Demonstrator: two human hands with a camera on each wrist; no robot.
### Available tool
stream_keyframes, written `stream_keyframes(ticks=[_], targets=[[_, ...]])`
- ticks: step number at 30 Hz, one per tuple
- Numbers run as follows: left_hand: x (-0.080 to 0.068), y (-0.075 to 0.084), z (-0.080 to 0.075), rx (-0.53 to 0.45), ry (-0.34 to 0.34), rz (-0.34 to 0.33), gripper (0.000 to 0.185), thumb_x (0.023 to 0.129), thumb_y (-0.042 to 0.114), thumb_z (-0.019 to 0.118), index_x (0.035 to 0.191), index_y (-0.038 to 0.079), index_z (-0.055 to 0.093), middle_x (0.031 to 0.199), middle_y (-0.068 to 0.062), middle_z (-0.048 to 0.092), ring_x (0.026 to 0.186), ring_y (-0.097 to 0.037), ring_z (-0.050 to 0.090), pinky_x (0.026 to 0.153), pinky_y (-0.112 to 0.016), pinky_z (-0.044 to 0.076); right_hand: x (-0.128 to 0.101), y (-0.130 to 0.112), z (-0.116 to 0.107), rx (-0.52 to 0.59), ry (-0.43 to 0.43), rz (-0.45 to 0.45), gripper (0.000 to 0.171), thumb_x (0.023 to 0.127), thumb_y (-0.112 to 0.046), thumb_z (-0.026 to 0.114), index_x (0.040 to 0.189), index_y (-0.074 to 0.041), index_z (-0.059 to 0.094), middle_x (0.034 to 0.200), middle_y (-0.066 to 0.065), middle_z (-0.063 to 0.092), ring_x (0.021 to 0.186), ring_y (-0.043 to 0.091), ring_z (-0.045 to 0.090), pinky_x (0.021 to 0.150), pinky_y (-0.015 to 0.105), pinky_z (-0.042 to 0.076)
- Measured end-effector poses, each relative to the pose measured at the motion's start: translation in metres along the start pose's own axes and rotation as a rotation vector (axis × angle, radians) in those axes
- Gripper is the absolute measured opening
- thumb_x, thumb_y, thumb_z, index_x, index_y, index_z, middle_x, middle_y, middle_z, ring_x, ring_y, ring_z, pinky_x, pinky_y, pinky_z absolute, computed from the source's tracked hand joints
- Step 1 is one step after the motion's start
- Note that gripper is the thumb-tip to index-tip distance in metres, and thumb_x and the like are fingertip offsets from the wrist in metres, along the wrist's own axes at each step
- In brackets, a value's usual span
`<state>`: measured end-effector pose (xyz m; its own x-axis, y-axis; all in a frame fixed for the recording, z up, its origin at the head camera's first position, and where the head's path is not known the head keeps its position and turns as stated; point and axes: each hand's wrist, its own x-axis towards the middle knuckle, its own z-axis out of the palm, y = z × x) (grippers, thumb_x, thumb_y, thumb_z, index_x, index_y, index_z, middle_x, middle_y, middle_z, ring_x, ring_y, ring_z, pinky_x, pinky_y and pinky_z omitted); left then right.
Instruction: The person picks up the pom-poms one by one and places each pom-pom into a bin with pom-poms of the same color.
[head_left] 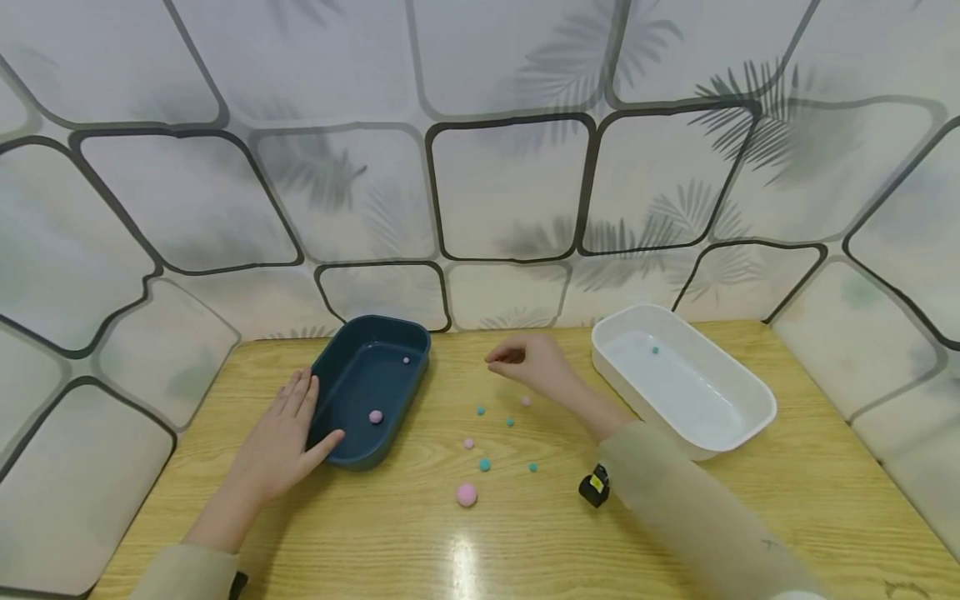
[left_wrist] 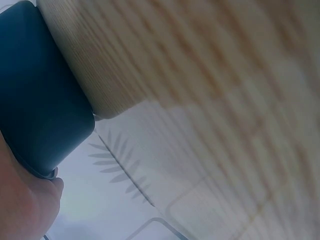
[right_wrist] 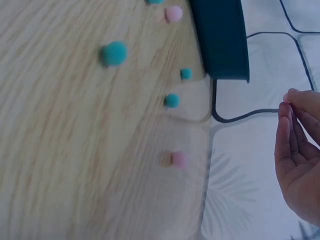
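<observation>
My left hand [head_left: 272,446] rests against the near left side of a dark blue tray [head_left: 408,421], fingers along its outer wall and thumb over the rim. Two pink balls [head_left: 376,417] lie inside that tray. To its right my right hand [head_left: 542,367] is above the table, thumb and index fingertips pinched together. A tiny pink ball [right_wrist: 286,98] seems to show between those fingertips in the right wrist view, largely hidden. Below the hand, pink and teal balls lie scattered, among them a larger pink ball [head_left: 467,495] and a teal ball [head_left: 484,465].
A white tray [head_left: 686,442] with one teal ball [head_left: 655,351] in it stands at the right, beside the right forearm. Behind the wooden table [head_left: 360,533] rises a patterned wall covering [head_left: 510,192]. A black wrist camera [head_left: 594,488] hangs at the right cuff.
</observation>
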<state>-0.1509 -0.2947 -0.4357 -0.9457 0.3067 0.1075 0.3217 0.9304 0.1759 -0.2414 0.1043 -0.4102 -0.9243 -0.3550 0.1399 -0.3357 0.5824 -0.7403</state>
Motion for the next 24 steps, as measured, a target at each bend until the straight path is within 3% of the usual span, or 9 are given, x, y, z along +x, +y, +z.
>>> stream_keyframes(ticks=[10,20,24], targets=[[0.0,0.001,0.0,-0.001,0.011,0.007,0.098,0.104,0.053,0.061,0.162,-0.016,0.023,0.171,-0.037,0.018,0.16,-0.053,0.02,0.132,-0.063,0.023,0.02,-0.025,0.017,0.015,0.003,-0.007,0.014,0.097,-0.021,0.08,0.107,-0.013,0.085,0.101,0.004,0.082,0.088,0.017,0.074,0.078,0.028,0.062],[0.0,0.001,0.0,-0.014,0.007,0.0,0.097,0.104,0.05,0.063,0.163,-0.015,0.021,0.172,-0.036,0.017,0.161,-0.053,0.019,0.134,-0.06,0.019,0.036,-0.045,0.039,0.066,-0.003,-0.096,0.013,0.097,-0.017,0.08,0.107,-0.01,0.085,0.103,0.007,0.082,0.086,0.017,0.074,0.075,0.024,0.061],[0.0,0.0,-0.001,-0.005,0.0,-0.003,0.097,0.104,0.05,0.063,0.163,-0.015,0.021,0.172,-0.036,0.017,0.161,-0.052,0.018,0.133,-0.062,0.02,0.042,-0.052,0.047,0.094,-0.024,-0.093,0.013,0.098,-0.018,0.079,0.107,-0.01,0.085,0.106,0.007,0.081,0.087,0.017,0.073,0.072,0.021,0.058]])
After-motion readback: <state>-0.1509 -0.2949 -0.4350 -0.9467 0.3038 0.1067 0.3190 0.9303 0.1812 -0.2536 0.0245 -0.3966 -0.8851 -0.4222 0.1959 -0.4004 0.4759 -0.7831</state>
